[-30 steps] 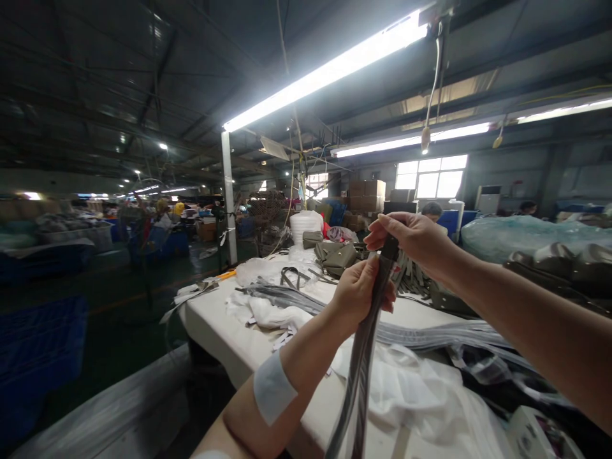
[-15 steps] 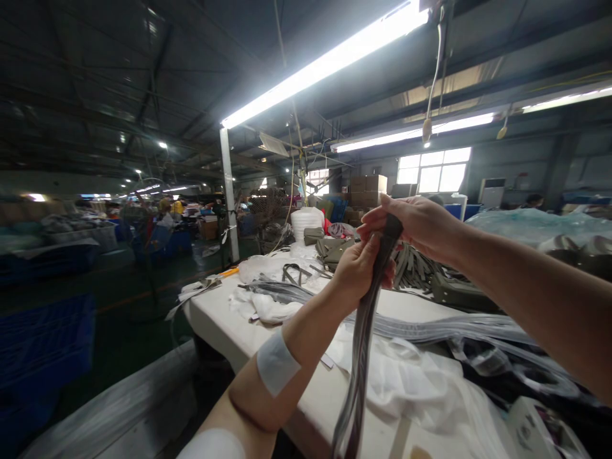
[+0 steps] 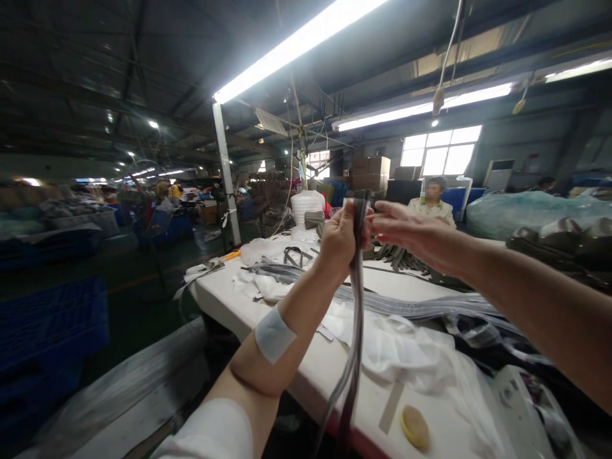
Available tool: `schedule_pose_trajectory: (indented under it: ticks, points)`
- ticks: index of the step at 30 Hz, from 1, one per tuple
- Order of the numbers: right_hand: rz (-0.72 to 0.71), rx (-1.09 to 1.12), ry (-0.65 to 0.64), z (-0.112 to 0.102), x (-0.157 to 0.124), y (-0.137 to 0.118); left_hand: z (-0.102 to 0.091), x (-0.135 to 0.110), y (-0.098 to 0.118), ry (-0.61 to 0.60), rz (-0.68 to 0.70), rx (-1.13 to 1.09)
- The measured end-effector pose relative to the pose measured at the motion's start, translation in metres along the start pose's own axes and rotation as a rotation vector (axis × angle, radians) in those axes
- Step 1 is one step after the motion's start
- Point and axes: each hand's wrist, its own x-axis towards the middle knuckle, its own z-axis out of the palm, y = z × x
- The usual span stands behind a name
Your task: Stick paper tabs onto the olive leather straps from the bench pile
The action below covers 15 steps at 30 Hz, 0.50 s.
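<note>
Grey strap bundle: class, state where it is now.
In the head view the grey strap bundle hangs at centre, its top held in the left hand, the open right hand close on its right, in front of the white table.

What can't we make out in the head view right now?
Strap bundle lower end: lost in shadow below the table rim, near the bottom edge.
Left hand grip: its own fingers cover the straps inside.
Right hand: fingertips touching the straps or not, unclear; overlap and blur.
Yellow round object on the table: too small to identify.
</note>
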Motion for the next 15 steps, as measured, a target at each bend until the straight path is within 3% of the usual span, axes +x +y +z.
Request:
schedule_pose_trajectory:
  ticks: [3, 6, 9, 12, 15]
  points:
    - [0.259, 0.106, -0.321, 0.042, -0.033, 0.050, -0.010, 0.005, 0.009, 0.095, 0.014, -0.059]
    - [0.413, 0.261, -0.399, 0.088, -0.063, 0.093, -0.027, 0.003, 0.018, 0.134, -0.017, -0.089]
    - [0.463, 0.531, -0.323, 0.113, -0.070, 0.109, -0.046, -0.016, 0.015, 0.056, -0.095, -0.054]
    - [0.448, 0.749, -0.206, 0.117, -0.057, 0.105, -0.060, -0.049, -0.007, -0.055, -0.281, 0.020]
    - [0.545, 0.885, -0.234, 0.119, -0.049, 0.102, -0.073, -0.071, -0.034, 0.028, -0.397, 0.031]
